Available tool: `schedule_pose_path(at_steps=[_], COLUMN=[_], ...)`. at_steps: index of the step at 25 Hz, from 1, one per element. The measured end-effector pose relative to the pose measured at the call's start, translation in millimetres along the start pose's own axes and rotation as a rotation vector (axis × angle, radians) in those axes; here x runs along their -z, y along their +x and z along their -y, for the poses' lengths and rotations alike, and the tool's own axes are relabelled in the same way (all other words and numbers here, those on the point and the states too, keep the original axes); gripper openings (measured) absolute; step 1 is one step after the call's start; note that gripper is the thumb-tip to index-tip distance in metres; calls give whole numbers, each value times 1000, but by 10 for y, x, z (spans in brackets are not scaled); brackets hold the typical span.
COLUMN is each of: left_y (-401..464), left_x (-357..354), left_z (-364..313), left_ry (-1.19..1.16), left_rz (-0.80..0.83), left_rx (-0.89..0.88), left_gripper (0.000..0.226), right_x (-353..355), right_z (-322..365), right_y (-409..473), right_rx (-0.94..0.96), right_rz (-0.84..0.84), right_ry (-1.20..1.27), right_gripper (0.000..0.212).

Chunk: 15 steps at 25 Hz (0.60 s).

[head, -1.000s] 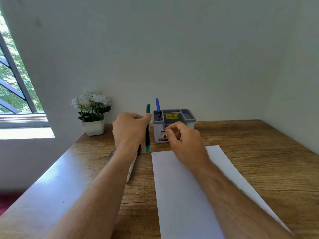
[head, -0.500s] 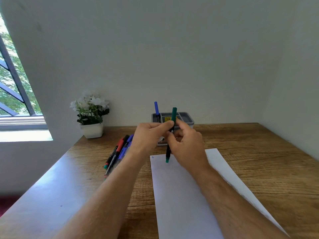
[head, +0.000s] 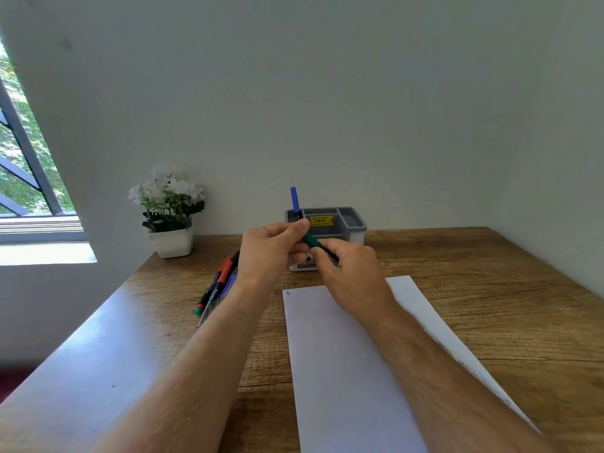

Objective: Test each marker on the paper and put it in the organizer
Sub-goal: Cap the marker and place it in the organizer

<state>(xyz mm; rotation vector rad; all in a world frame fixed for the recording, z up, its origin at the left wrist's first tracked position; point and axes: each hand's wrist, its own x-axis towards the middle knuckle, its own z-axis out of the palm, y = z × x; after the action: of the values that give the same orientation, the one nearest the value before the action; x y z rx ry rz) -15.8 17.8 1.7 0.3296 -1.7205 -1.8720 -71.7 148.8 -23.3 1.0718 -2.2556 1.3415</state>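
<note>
Tilted since before, one green marker (head: 312, 240) in two hands' grip.

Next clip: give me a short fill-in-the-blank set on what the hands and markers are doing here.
1. Both hands grip the ___ marker.
2. The marker standing in the organizer is ___.
3. The spare markers lie to the ___ of the paper.

Missing words: green; blue; left

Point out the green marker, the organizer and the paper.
green marker (head: 312, 240), head view, bare barrel between the hands
organizer (head: 359, 227), head view, right front rim
paper (head: 340, 371), head view, blank middle
</note>
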Motion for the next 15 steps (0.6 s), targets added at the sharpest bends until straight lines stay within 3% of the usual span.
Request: schedule_pose_path(at_steps=[10,15], left_y=[45,67], left_x=[46,131], left_z=[12,-32], left_ry=[-39,-134], left_rz=[32,-34], left_rx=[11,2], left_gripper=[17,15], right_x=[-12,17], right_z=[10,0], right_y=[33,31], right_rx=[-13,-56], right_rz=[-29,-38], right_ry=[-93,-151], right_gripper=[34,43])
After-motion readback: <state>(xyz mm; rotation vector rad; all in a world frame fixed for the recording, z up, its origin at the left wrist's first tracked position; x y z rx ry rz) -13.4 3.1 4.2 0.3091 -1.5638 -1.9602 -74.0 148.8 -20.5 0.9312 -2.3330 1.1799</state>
